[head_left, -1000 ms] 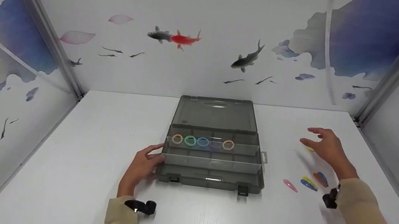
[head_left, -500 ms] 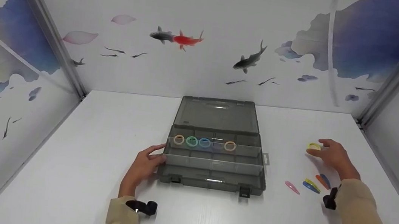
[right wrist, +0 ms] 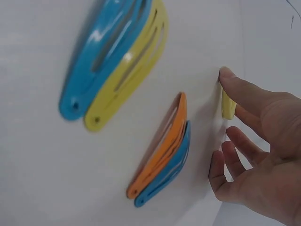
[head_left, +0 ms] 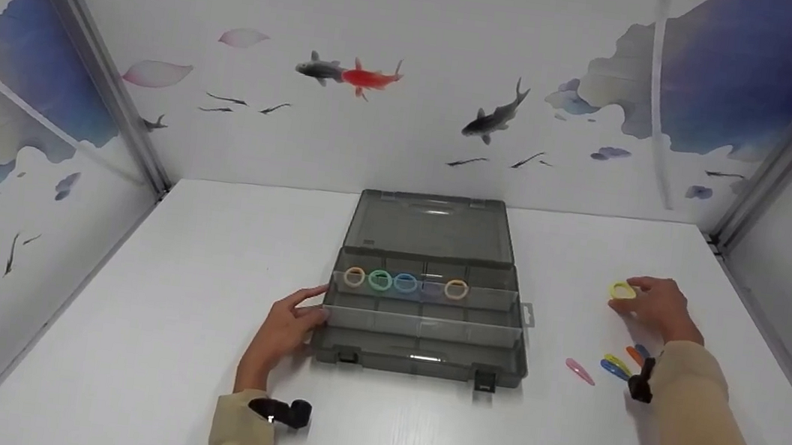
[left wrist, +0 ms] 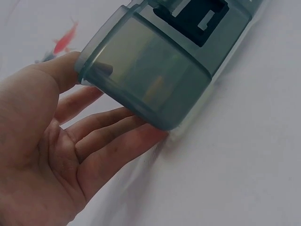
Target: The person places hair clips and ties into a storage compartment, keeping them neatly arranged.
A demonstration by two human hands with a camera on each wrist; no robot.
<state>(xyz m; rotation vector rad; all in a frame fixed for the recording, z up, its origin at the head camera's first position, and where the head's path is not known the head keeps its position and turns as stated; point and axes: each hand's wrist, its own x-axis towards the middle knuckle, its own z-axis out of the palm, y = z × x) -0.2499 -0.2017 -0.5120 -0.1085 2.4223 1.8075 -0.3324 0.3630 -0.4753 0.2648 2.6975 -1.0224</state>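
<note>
An open grey translucent compartment box [head_left: 416, 365] stands on the table, lid laid back. My left hand [head_left: 280, 333] holds its left side; in the left wrist view the thumb is at the rim and the fingers lie against the outer wall. Orange, green, blue, purplish and beige hair ties sit along the back row, such as the green one [head_left: 380, 281]. My right hand [head_left: 661, 308] pinches a yellow hair tie [head_left: 612, 288] between thumb and finger, at the table's right. In the right wrist view only a yellow strip of it shows behind the thumb.
Snap hair clips lie on the table at the right: a pink one [head_left: 580, 371], a yellow [right wrist: 127, 70] and blue [right wrist: 101, 52] pair, and an orange [right wrist: 162, 148] and blue [right wrist: 167, 172] pair. Printed walls [head_left: 435, 23] enclose the table.
My right hand has come down and nearer, and its thumb and finger have closed on the yellow hair tie. The left hand and the box have stayed in place.
</note>
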